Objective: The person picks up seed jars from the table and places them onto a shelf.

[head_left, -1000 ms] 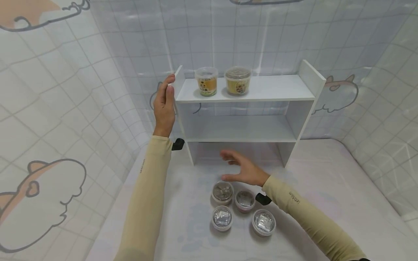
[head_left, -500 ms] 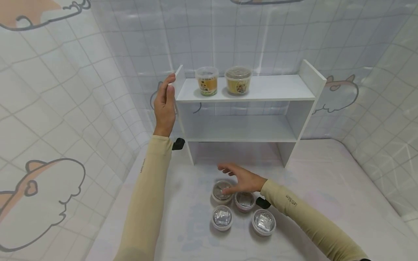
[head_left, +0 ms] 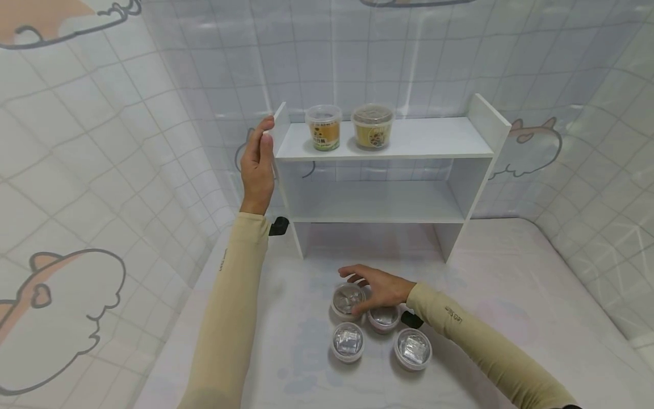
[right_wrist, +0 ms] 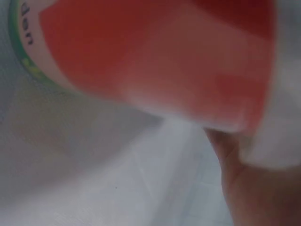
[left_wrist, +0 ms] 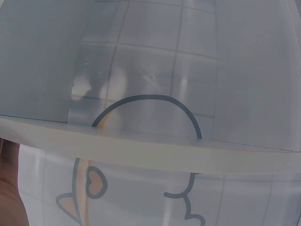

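My left hand lies along the left side panel of a white shelf, fingers straight and pointing upward. Its edge appears at the left of the left wrist view. My right hand is over the far-left plastic tub, fingers spread beyond its rim and thumb crossing its lid. Under the palm sits another lidded tub, partly covered by the hand. A tub with a red label fills much of the right wrist view, the hand at lower right.
Two more lidded tubs, one on the left and one on the right, stand nearer on the pale cloth. An orange-labelled tub and a yellow-labelled tub stand on the top shelf. Tile-patterned sheets surround the table.
My right hand has come down and nearer, from above the cloth by the shelf to over the far-left tub. The left hand has stayed at the panel.
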{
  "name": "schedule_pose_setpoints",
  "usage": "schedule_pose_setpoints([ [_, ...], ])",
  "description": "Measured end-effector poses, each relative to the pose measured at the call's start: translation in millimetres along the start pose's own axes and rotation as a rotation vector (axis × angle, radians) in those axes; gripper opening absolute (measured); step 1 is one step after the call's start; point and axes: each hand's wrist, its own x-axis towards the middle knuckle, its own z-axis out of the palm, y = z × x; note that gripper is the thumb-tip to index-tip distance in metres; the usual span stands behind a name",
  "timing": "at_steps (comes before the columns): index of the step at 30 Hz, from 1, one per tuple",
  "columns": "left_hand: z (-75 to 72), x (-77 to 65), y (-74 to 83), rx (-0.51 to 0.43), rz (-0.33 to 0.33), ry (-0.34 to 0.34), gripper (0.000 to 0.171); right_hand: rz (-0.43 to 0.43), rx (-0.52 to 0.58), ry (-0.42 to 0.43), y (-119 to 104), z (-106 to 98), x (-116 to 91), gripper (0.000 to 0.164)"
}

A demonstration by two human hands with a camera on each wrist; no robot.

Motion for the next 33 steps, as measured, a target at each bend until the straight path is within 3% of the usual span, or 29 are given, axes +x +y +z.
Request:
schedule_pose_setpoints([
  [18, 0.3, 0.3, -1.1, 0.005, 0.005, 0.000, 0.032, 0.060, -0.031, -0.050, -0.2, 3.3, -2.4, 0.080],
  [33, 0.1, -0.3, 0.3, -0.020, 0.017, -0.006, 0.031, 0.083, -0.028, -0.044, -0.1, 4.2, -2.6, 0.080],
])
